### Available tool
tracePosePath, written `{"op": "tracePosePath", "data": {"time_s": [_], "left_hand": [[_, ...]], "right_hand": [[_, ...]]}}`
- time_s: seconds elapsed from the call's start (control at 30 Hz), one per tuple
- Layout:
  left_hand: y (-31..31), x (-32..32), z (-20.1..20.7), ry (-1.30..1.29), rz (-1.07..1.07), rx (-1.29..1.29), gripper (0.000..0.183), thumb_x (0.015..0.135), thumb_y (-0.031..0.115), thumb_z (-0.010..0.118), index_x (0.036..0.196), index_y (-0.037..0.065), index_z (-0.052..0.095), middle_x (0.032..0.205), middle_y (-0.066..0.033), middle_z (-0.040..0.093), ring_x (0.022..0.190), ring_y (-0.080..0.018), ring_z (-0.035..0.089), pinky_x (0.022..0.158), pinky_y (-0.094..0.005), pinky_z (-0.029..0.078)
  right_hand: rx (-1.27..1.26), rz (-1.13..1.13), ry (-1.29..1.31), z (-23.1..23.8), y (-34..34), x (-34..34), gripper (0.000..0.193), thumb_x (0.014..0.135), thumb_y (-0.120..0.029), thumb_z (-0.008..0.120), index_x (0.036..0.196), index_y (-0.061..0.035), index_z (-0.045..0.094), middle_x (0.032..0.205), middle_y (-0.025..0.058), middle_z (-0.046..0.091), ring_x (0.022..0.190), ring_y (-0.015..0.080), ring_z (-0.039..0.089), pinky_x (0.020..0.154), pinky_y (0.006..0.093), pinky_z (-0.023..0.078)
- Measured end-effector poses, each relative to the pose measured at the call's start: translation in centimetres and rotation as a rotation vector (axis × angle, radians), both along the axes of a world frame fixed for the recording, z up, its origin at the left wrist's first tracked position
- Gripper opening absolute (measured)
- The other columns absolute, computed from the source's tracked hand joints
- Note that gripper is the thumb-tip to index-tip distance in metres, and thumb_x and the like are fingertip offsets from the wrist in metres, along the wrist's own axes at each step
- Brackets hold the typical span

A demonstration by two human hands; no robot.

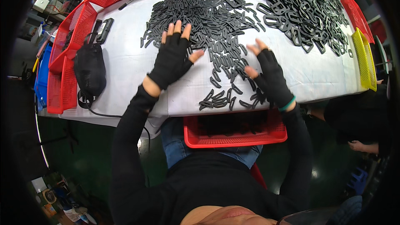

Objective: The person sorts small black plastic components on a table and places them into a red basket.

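Note:
My left hand [171, 60], in a black fingerless glove, lies with fingers stretched at the near edge of a heap of small black curved plastic pieces [179, 6]. Across from it, my right hand [270, 73], gloved the same way, has its thumb and index finger apart beside a strip of these pieces [225, 60]. Nothing shows in either hand. Between my hands and the table's front edge lies a loose cluster of the pieces [217, 100]. Below that edge, over my lap, sits a red plastic basket [235, 143] with dark contents I cannot make out.
Black ring-shaped frames [291, 10] are heaped at the far right. Red baskets [62, 87] line the left edge, near a black mesh pouch [90, 68], a dark device [105, 31] and a pen [129, 2]. A yellow basket [364, 60] stands right; another person's hand [359, 146] shows below.

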State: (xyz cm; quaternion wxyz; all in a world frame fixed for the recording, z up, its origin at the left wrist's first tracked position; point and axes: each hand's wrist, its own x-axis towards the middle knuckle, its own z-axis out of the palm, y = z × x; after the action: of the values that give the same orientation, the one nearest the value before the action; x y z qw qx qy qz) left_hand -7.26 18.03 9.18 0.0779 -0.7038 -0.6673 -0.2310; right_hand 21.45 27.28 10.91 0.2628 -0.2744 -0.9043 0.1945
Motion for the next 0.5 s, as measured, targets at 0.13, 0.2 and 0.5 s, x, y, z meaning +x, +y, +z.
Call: {"op": "tracePosePath", "data": {"time_s": [0.13,0.2,0.5], "left_hand": [[3.9,-0.3,-0.8,0.196,0.013,-0.079,0.072,0.09,0.051,0.053,0.145,0.009,0.031,0.147,-0.0242,0.03,0.138,-0.0419,0.025,0.112,-0.0542,0.016],[4.1,1.4,-0.9,0.152,-0.132,-0.043,0.072,0.089,0.053,0.052,0.144,0.01,0.034,0.147,-0.0224,0.031,0.137,-0.042,0.027,0.111,-0.0553,0.016],[0.2,4.4,2.0,-0.162,-0.657,-0.207,0.037,0.09,0.038,0.059,0.118,0.014,0.059,0.142,-0.0181,0.04,0.136,-0.0367,0.033,0.111,-0.0567,0.017]], "right_hand": [[0.272,-0.123,-0.038,-2.3,5.9,-4.1,0.067,0.09,-0.045,0.057,0.141,-0.0072,0.038,0.14,0.0299,0.036,0.13,0.0455,0.035,0.107,0.047,0.03],[0.354,-0.107,-0.067,-3.1,7.5,-5.6,0.065,0.091,-0.047,0.053,0.142,-0.0094,0.038,0.138,0.0295,0.04,0.131,0.0448,0.034,0.108,0.0481,0.029],[0.133,0.245,-0.085,-0.9,2.6,-3.0,0.042,0.095,-0.031,0.047,0.132,-0.0131,0.052,0.137,0.0161,0.048,0.127,0.0377,0.043,0.106,0.0473,0.03]]}}
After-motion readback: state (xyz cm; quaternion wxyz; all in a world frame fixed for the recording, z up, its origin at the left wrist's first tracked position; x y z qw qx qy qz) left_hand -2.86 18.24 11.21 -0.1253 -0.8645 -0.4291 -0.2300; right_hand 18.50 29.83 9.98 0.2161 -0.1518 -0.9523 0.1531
